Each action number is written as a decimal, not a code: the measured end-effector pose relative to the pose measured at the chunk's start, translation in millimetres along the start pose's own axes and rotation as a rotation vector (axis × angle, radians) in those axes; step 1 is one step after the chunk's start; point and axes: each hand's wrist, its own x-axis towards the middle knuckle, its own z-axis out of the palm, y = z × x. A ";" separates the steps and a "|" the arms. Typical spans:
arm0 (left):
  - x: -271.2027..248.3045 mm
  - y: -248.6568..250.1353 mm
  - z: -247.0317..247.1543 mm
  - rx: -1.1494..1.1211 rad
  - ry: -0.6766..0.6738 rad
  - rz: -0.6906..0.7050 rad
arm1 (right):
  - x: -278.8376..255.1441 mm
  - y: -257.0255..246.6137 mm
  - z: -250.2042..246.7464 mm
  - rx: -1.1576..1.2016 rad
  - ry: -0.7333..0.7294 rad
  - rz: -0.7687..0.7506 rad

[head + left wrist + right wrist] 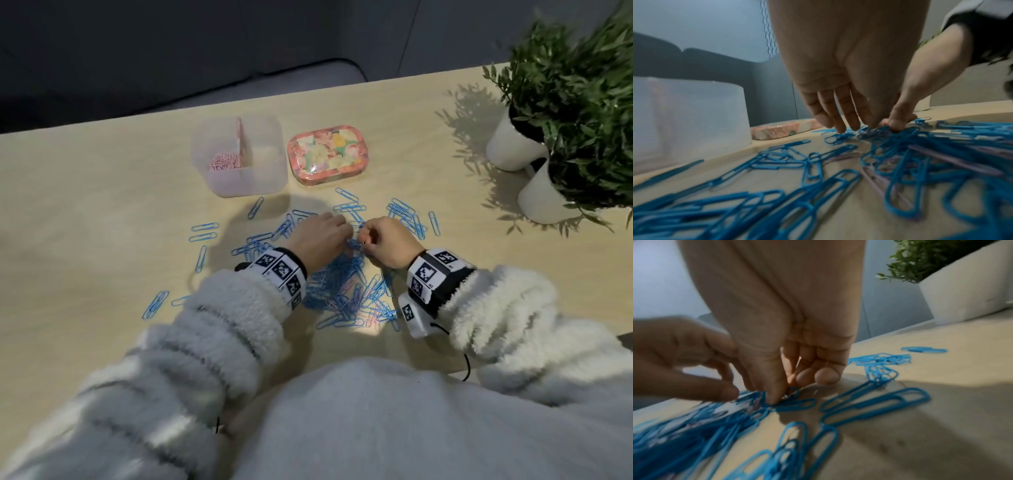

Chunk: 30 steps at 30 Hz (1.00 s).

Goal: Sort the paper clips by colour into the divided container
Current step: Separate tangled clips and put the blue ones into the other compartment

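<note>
A heap of blue paper clips (346,291) lies on the table in front of me, with a few pink ones (953,160) mixed in and blue strays scattered around it. Behind it stands the translucent divided container (265,178); its left compartment holds pink clips (224,161). Both hands meet at the far edge of the heap. My left hand (342,236) (857,125) reaches down with fairly straight fingers, their tips resting on the clips. Thumb and forefinger of my right hand (368,238) (783,392) pinch a clip (792,391) in the heap; its colour is unclear.
A floral tin lid (327,154) lies right of the container. Two white pots with green plants (513,144) stand at the table's right end. The far table edge runs just behind the container. Bare tabletop (85,222) stretches to the left.
</note>
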 end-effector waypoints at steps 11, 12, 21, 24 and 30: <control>12.4 -10.6 9.8 0.053 -0.034 -0.047 | -11.0 22.2 -35.9 0.606 0.064 0.211; 11.8 -7.7 11.3 0.042 -0.013 -0.043 | -11.0 22.4 -38.0 0.642 0.097 0.226; 17.2 16.4 20.0 -0.026 -0.040 -0.199 | -9.4 37.2 -29.0 0.589 0.151 0.225; 15.4 18.0 21.3 0.034 -0.024 -0.232 | -9.0 36.6 -29.0 0.577 0.200 0.208; 9.5 19.0 21.1 0.062 -0.056 -0.262 | -19.5 32.9 -29.6 -0.055 0.326 0.087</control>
